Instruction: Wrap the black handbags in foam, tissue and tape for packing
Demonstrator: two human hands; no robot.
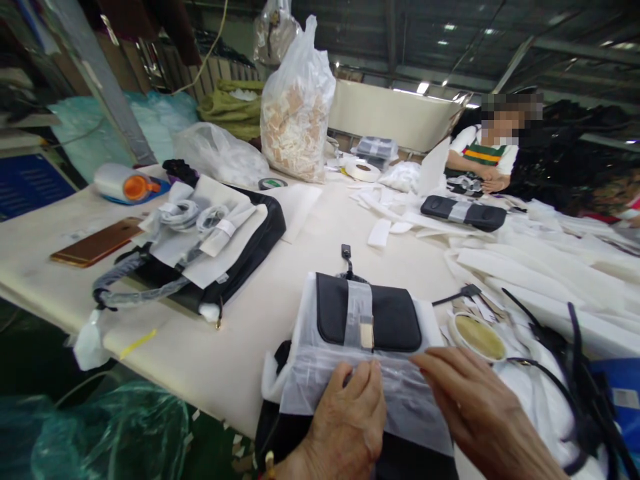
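Film point(406, 400) is lying across the bag point(417, 459), below the pouch point(400, 320). Left hand point(349, 417) is curling over it; right hand point(470, 400) is extending beside its edge. Pinching: cannot tell. Uneven pressure is risking creases.

Front bag point(410, 457): black, plain
Rounded panel point(395, 317): black, plain
Panel band point(355, 313): translucent grey-white
Tab point(367, 335): pale gold
Film sheet point(303, 390): translucent white
Table point(315, 243): cream
Left bag point(273, 217): black
Bag handle point(150, 292): silvery grey
Cable coil point(175, 215): white
Phone point(97, 242): copper-gold
Clear roll point(111, 181): translucent grey-white, orange end
Tape ring point(273, 183): black outer ring, green inside
Tall sack point(299, 110): clear, mottled by tan and white scraps
Rear sack point(227, 110): olive green
Lower plastic point(115, 433): teal
Case point(483, 215): black, grey band across the middle
Disc point(479, 338): dull yellow, white rim
Thin strip point(139, 343): yellow
Co-worker's shirt point(484, 155): white sleeves; green front, yellow and red horizontal stripes
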